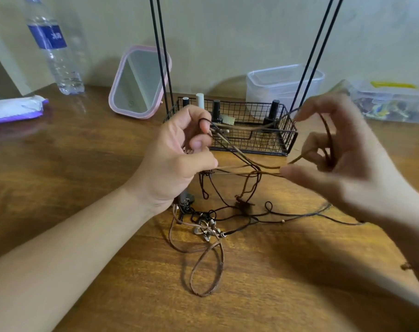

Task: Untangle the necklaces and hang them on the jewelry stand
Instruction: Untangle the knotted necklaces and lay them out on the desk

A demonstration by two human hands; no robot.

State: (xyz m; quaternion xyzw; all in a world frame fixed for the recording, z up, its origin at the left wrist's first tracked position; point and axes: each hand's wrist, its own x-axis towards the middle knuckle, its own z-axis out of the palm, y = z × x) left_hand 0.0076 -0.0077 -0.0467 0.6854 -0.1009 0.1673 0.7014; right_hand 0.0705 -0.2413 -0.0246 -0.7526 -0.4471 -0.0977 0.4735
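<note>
The necklaces [230, 178] are a snarl of thin brown and dark cords, part held up between the two hands and part trailing down onto the wooden table [84, 168], where the metal pendants [205, 227] lie in a small heap and a lighter brown loop [207, 269] sprawls toward the near edge. These cords look light and limp, with no stiffness of their own, so I judge they go wherever they are pulled and a hard tug would only tighten the crossing; the pendants are the one bit of weight and would likely drag or swing if lifted. The sensible place to take hold seems to be the cord just either side of a crossing, not the charms. The left hand [179, 154] is raised above the table with its wrist bent and its fingers curled in, thumb and forefinger pinching the gathered strands near the front of the wire basket. The right hand [342, 149] sits at the same height, well apart from the left, fingers bent with a dark loop hooked over them and the thumb reaching toward the taut strands stretched between the hands. Behind them stands the jewelry stand [230, 130], a black wire basket holding small bottles, its thin uprights running out of the top of view, with no necklace seen on it yet.
</note>
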